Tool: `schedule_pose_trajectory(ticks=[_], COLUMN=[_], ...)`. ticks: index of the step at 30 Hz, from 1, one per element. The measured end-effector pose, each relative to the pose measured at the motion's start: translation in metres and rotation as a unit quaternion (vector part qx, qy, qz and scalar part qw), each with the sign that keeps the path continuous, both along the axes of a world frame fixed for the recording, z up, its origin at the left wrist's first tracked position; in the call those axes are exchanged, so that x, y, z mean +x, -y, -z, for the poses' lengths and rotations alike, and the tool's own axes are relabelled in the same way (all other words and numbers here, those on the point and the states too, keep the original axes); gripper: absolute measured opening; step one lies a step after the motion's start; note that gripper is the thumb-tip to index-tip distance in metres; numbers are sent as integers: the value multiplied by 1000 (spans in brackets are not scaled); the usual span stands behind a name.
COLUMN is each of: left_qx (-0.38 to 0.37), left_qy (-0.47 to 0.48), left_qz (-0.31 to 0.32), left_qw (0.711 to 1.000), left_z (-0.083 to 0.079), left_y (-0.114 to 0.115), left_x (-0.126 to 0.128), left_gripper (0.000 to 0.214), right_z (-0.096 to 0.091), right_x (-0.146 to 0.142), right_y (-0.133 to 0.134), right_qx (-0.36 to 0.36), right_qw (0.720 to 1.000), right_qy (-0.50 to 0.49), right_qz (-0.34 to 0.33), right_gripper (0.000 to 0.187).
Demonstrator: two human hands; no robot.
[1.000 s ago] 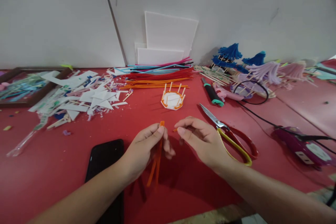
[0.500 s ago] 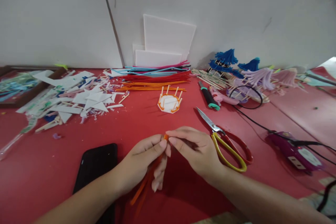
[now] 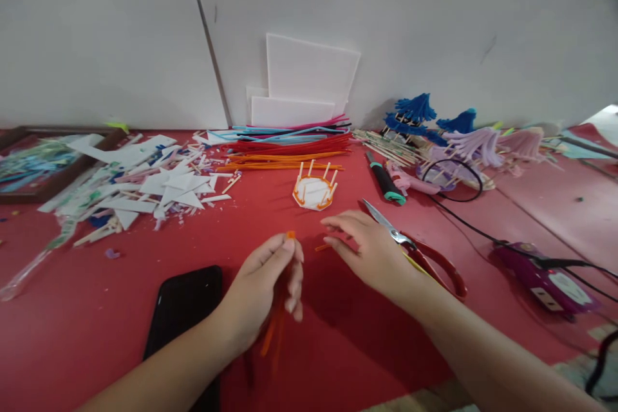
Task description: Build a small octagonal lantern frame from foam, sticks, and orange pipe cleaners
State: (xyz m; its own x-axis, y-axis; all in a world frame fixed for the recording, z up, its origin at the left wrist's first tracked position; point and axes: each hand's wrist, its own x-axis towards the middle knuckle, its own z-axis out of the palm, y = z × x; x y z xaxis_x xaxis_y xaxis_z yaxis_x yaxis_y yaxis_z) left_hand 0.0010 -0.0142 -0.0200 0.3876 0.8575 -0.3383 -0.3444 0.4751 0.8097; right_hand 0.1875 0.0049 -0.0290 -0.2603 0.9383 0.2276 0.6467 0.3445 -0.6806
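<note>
Red table (image 3: 96,335) is being backed by a white wall (image 3: 434,26), and white boards (image 3: 309,77) are being leaned against that wall. Near the front edge, a bundle of orange sticks (image 3: 268,337) is being held upright by the left hand (image 3: 263,286). The bundle is being pinched between thumb and forefinger, its top end is showing above the fingertips and its lower ends are trailing down toward the table. The other fingers of this hand are being curled loosely beside it.

Just to the right and apart from the bundle, a short orange piece (image 3: 321,247) is being pinched at the fingertips of the right hand (image 3: 371,251), with the fingers pressed together around it and the hand hovering low over the table.

Scissors (image 3: 425,251) are lying right behind the right hand, partly hidden by it. A black phone (image 3: 186,309) is lying flat just left of the left forearm. Beyond both hands, a small white base (image 3: 313,192) ringed in orange, with short sticks standing around its rim, is being kept on the table. Long coloured sticks (image 3: 290,148) are being piled behind it, under the boards. White scraps (image 3: 159,180) are being spread over the left side, next to a brown tray (image 3: 29,161). On the right, a cutter (image 3: 386,180), blue and lilac tassels (image 3: 434,119) and a corded purple glue gun (image 3: 545,270) are lying well apart from the hands.
</note>
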Motion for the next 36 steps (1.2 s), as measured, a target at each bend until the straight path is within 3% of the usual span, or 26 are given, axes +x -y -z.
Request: schedule_pose_trajectory(ticks=[3,7,11,14,16,20,22,26,36], left_qx=[-14,-34,-20,17,34,56,95,177,60], left_qy=[-34,-56,-96,-115,-111,-117,-149,-225,-167], left_qz=[-86,-71,-44,-17,3,28,36,39,50], left_qw=[996,995,994,993,993,991,984,957,983], left_z=[-2,0,5,7,7,4,3,1,6], left_y=[-5,-8,-6,-6,-6,-5,-5,-1,1], left_x=[-1,-2,-1,1,2,2,1,-1,-2], left_gripper=[18,17,21,26,28,29,29,29,30], right_z=[8,9,0,-5,-5,-2,-2,-4,-2], right_x=[5,0,-14,-26,-31,-34,-34,-32,-27], right_y=[-7,-5,7,16,20,23,23,24,24], right_qx=[5,-29,-87,-226,-279,-269,-263,-236,-161], right_qw=[994,995,991,927,884,863,863,894,940], right_qy=[101,92,-100,-299,-376,-426,-428,-377,-301], right_qz=[-35,-38,2,12,9,48,56,50,5], right_gripper=[13,11,8,10,15,22,24,22,20])
